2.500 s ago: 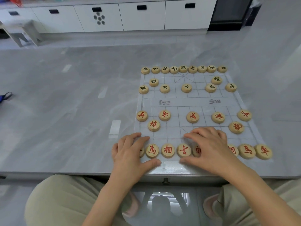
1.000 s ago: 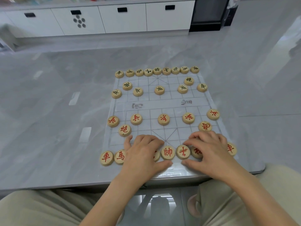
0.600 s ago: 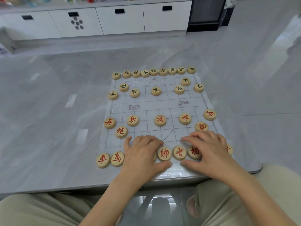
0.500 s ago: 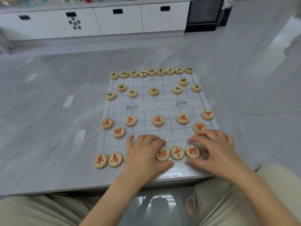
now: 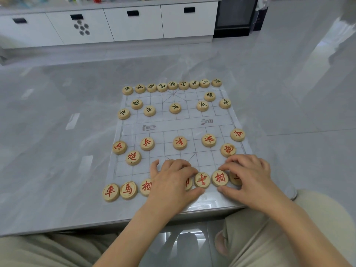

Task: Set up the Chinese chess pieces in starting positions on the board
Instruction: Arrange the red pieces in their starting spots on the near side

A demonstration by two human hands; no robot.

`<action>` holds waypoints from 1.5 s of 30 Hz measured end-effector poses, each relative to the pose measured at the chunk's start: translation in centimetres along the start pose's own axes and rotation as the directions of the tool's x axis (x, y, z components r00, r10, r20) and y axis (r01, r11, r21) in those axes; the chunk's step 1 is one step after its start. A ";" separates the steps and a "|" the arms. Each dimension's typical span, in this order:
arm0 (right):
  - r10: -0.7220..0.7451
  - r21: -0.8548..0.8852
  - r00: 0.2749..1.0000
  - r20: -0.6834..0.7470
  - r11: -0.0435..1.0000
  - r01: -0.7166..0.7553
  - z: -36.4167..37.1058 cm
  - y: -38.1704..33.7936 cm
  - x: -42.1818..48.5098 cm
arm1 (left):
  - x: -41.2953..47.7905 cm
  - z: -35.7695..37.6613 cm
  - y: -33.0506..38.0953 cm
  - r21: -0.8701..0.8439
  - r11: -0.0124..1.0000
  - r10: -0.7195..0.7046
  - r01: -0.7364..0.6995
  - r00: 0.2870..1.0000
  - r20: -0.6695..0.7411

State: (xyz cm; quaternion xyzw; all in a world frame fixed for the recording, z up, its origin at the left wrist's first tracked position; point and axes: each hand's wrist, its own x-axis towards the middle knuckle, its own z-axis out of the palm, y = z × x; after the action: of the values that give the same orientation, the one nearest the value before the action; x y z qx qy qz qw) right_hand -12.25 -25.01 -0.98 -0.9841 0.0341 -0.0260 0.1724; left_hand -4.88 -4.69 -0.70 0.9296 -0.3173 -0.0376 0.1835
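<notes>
Pinching the red elephant piece [image 5: 220, 178] between finger and thumb with my right hand [image 5: 248, 178], and with my left hand [image 5: 171, 184] curled round the red general piece [image 5: 187, 183] at 6 o'clock on the chess board [image 5: 179, 124], I could bump the red advisor piece [image 5: 201, 180] between them off its spot.

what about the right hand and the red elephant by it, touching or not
Touching. Head view: the right hand pinches the red elephant, thumb on its near edge, forefinger on its far edge.
</notes>
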 end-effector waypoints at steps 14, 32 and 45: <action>0.081 -0.009 0.997 0.006 0.997 -0.081 -1.9 3.0 -0.8 | -0.4 -0.6 -0.7 -0.022 0.999 -0.035 0.036 0.999 0.030; 0.172 0.010 0.985 0.029 0.985 -0.173 -2.4 5.3 -1.6 | -0.7 -0.4 -1.5 -0.058 0.998 -0.035 0.035 0.999 -0.003; 0.182 0.050 0.983 -0.010 0.982 -0.182 -2.5 6.0 -1.9 | -1.2 -2.7 -4.6 -0.055 0.991 -0.126 0.121 0.987 -0.098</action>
State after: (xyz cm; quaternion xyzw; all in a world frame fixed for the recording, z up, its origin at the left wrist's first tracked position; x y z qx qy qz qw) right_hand -14.67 -31.38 -0.77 -0.9721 0.1246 -0.0180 0.1980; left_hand -2.64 0.23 0.10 0.9434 -0.2485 -0.0093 0.2194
